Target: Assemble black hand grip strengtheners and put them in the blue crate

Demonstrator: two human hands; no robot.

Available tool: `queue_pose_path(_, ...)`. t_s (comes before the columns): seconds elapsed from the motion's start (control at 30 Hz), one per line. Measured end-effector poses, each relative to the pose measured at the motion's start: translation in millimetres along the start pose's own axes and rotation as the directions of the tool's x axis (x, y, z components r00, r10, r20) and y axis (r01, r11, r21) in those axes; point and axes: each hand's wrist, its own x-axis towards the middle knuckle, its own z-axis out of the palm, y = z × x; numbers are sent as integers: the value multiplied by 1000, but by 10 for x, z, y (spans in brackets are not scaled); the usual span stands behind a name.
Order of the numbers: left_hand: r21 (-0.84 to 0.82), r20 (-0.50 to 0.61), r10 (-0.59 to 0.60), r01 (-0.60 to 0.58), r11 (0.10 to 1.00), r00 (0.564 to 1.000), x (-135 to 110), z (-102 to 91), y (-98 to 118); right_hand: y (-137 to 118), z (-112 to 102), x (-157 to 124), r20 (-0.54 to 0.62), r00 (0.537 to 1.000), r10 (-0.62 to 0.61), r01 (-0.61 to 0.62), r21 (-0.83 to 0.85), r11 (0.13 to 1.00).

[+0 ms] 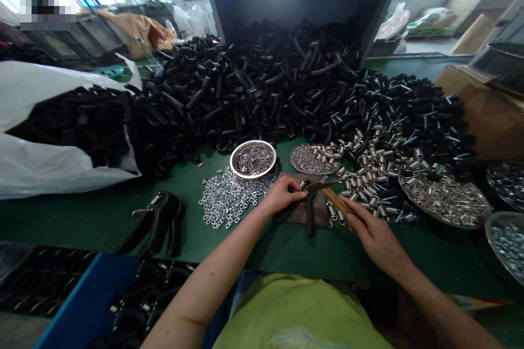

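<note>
My right hand (370, 232) is wrapped round the wooden handle of a hammer (336, 202). The dark hammer head lies over a black curved handle piece (310, 217) on a brownish flat plate (298, 212). My left hand (283, 195) pinches the handle piece near its top, close beside the hammer head. Whether the head touches the piece I cannot tell. Just left of my left hand spreads a heap of hex nuts (225, 199). A round metal bowl (232, 162) of small metal parts stands behind it. Springs (366, 177) lie scattered near my right hand.
Black handles (245, 87) are piled across the back, before a tipped grey bin (303, 2). An oval dish (293, 166) holds small parts. Bowls (446, 223) of pins and nuts stand right. Assembled black pieces (158, 223) and a white sack (61, 180) lie left.
</note>
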Motion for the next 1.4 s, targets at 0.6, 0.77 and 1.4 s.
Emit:
queue_pose_path(0.6, 25, -19, -132, 133, 991, 991, 33, 19, 139, 28, 31, 29, 4, 1000, 13, -13, 27, 1000)
queue_pose_path(0.77, 56, -23, -136, 137, 989, 990, 19, 3, 199, 1, 38, 59, 9, 1000, -7, 7, 28, 1000)
queue_pose_path(1.4, -19, 23, -149, 149, 989, 989, 54, 6, 178, 88, 52, 25, 5, 1000, 30, -30, 21, 999)
